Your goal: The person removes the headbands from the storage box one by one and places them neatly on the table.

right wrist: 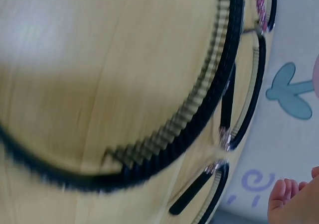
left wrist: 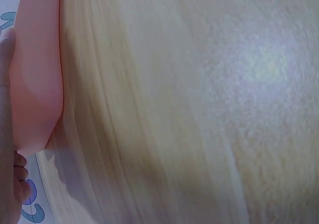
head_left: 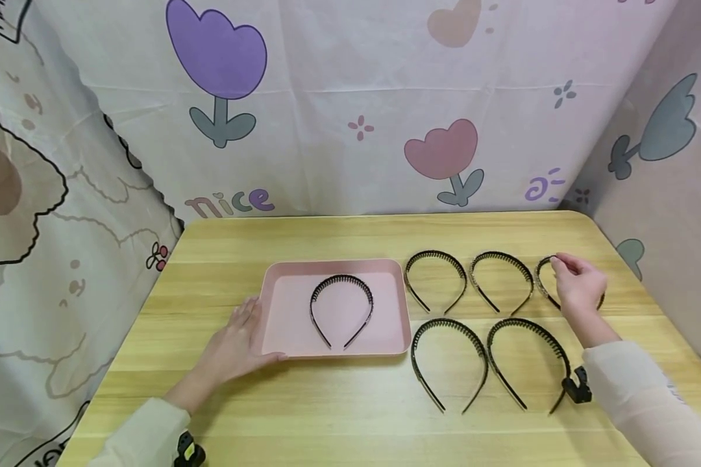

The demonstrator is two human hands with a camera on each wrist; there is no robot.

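Note:
A pink rectangular tray [head_left: 280, 318] lies on the table with one black toothed headband [head_left: 341, 279] inside it. My left hand [head_left: 233, 344] touches the tray's near left corner, its fingers along the left wall and its thumb stretched along the front edge. At the back right, my right hand [head_left: 582, 285] pinches the arch of another headband [head_left: 540, 277] between thumb and fingertips, partly covering it. In the right wrist view the curled fingers [right wrist: 286, 189] show at the lower right edge, and a nearer headband [right wrist: 219, 89] looms large.
Right of the tray, two more headbands [head_left: 435, 253] stand in the back row beside the pinched one. Two others [head_left: 448, 322] lie in front, one partly under the right wrist's camera [head_left: 577, 385]. A patterned cloth [head_left: 327, 155] hangs behind the wooden table [head_left: 339, 415].

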